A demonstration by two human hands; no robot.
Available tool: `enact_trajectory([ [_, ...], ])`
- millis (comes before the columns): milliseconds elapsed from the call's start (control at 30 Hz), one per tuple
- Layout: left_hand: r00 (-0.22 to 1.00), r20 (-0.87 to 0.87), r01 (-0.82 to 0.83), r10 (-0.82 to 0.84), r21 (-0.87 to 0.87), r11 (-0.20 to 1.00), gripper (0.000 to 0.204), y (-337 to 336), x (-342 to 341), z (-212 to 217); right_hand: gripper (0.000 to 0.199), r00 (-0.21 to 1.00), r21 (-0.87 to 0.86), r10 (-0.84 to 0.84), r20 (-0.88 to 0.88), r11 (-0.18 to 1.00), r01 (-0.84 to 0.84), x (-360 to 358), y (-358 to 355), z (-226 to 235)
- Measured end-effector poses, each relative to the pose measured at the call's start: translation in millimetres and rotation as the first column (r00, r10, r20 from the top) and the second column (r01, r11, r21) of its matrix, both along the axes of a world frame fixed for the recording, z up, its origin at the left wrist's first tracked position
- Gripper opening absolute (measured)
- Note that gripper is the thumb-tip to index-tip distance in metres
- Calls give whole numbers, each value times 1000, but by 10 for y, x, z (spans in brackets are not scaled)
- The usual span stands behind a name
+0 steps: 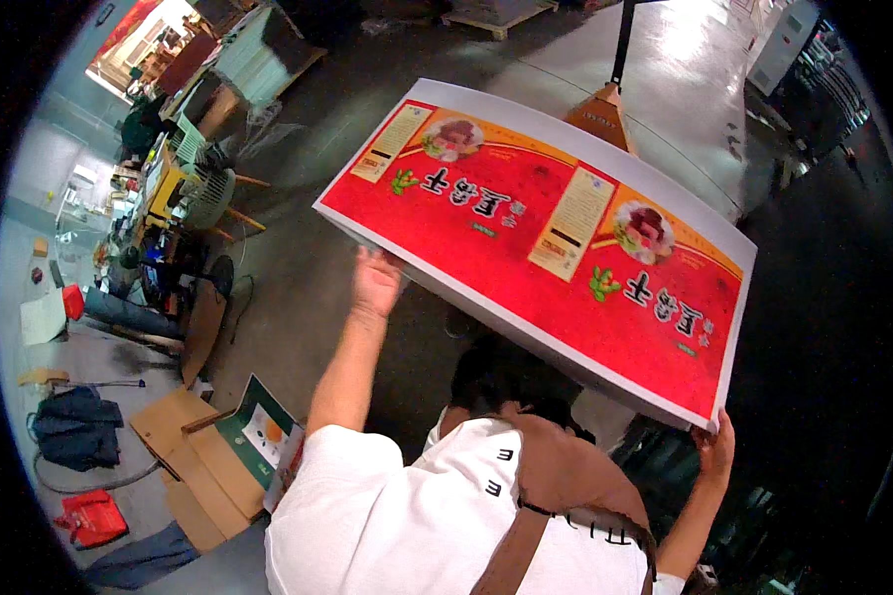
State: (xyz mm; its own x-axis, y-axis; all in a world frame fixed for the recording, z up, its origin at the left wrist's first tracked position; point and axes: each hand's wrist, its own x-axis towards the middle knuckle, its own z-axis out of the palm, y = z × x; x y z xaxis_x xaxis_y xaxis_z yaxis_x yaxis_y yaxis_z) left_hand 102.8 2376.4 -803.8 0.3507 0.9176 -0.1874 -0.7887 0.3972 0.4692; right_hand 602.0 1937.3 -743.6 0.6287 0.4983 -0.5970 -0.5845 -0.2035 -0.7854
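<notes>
Fingers of both hands, left hand [376, 281] and right hand [715, 445], grip a red printed sheet stack [546, 243]

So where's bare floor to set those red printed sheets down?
Bare concrete floor lies beyond the red sheets, between the orange pallet jack and the pale chair. The left side is crowded: flattened cartons, a red bag, clothes.

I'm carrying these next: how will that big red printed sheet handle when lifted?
Probably floppy: the red printed sheet looks bowed, with a co-worker's hand and other hand gripping opposite edges. Likely awkward, being wide and thin. Its glossy face may slip.
</notes>
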Motion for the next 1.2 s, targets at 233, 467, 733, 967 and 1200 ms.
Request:
enact_trajectory([
  [233, 859, -489, 92, -149, -140, 986, 54, 1594, -1134, 368, 37, 999, -163, -39, 34, 986, 44, 21, 170, 239],
  [467, 408, -661, 549, -629, -373, 748, 46, 2576, -1584, 613, 36, 999, -291, 0, -42, 957, -12, 92, 436, 851],
  [733, 144, -691, 549, -708, -539, 638, 47, 2864, -1440, 759, 49, 973, -146, -216, 85, 963, 227, -334, 701, 776],
  [967, -56, -684, 559, -728, -625, 545, 54, 2771, -973, 964, 43, 991, -382, -70, 117, 918, 110, -198, 870, 943],
  [1200, 41, -780, 713, -624, -415, 566, 60, 2766, -31, 1801, 48, 917, -476, 244, 314, 877, -71, -139, 1936, 1405],
])
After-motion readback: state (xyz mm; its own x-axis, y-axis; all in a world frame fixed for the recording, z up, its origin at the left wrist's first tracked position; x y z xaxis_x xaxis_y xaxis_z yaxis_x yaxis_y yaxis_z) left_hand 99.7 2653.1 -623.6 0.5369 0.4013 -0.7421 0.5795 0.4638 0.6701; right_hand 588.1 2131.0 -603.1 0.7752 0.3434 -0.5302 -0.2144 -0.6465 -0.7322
